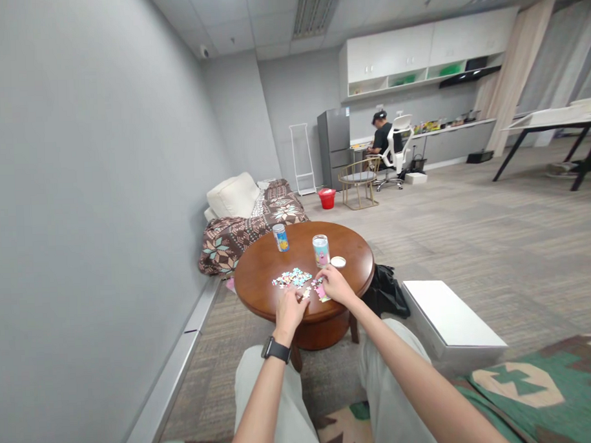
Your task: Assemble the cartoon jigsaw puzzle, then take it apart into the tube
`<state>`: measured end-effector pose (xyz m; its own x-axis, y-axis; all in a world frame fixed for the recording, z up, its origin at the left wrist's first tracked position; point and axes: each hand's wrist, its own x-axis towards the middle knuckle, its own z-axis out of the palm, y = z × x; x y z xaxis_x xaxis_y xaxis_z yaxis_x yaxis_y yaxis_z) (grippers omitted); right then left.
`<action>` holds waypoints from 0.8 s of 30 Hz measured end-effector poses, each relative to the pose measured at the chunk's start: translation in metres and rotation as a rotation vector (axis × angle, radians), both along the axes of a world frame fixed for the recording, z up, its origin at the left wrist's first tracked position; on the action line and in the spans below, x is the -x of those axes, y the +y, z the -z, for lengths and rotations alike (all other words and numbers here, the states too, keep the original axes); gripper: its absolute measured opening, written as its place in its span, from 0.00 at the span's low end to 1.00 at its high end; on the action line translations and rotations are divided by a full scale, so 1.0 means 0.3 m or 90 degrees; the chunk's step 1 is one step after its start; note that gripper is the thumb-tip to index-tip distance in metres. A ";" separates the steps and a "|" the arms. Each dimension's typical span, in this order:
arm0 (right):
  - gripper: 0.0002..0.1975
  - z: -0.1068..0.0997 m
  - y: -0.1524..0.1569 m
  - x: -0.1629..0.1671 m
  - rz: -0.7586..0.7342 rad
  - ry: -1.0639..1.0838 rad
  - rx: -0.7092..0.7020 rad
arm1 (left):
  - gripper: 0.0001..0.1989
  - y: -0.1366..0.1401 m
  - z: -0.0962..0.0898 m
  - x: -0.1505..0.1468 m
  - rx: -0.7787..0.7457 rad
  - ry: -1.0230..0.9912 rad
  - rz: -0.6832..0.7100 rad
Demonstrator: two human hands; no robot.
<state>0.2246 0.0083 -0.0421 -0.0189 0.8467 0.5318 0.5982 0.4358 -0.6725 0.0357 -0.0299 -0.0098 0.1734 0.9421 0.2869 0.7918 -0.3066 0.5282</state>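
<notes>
Jigsaw pieces lie in a loose pile on the round brown table. Just below that pile, my left hand, a dark watch at its wrist, rests by the table's near edge with thumb and fingers apart, close to a few pale pieces. To its right, a small joined patch of pink and green jigsaw pieces lies beneath my right hand. The right fingers are pinched together at the patch's upper edge; what they hold is too small to make out. A clear-topped printed can stands just beyond them.
A blue printed can stands farther back, and a round lid lies at the right. Beside the table are a black bag and a white box. A patterned sofa stands behind; a person sits far off.
</notes>
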 end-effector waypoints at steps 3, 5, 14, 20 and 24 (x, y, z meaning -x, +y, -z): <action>0.11 -0.017 -0.018 0.004 -0.034 -0.029 -0.016 | 0.02 0.026 0.005 -0.016 0.013 -0.026 0.009; 0.08 -0.029 -0.031 0.008 -0.049 -0.074 -0.015 | 0.04 0.044 0.008 -0.022 0.035 -0.040 0.020; 0.05 -0.063 -0.072 0.023 -0.066 -0.199 0.001 | 0.07 0.050 0.011 -0.031 0.023 -0.033 0.005; 0.06 -0.069 -0.078 0.021 -0.067 -0.238 -0.020 | 0.09 0.038 -0.003 -0.050 0.051 -0.007 -0.014; 0.02 -0.060 -0.071 0.021 -0.075 -0.229 -0.028 | 0.11 0.045 0.002 -0.040 0.001 -0.043 -0.008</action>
<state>0.2182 -0.0130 -0.0240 -0.3066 0.8038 0.5098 0.7368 0.5395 -0.4074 0.0476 -0.0162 -0.0102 0.1412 0.9444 0.2969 0.7580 -0.2960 0.5812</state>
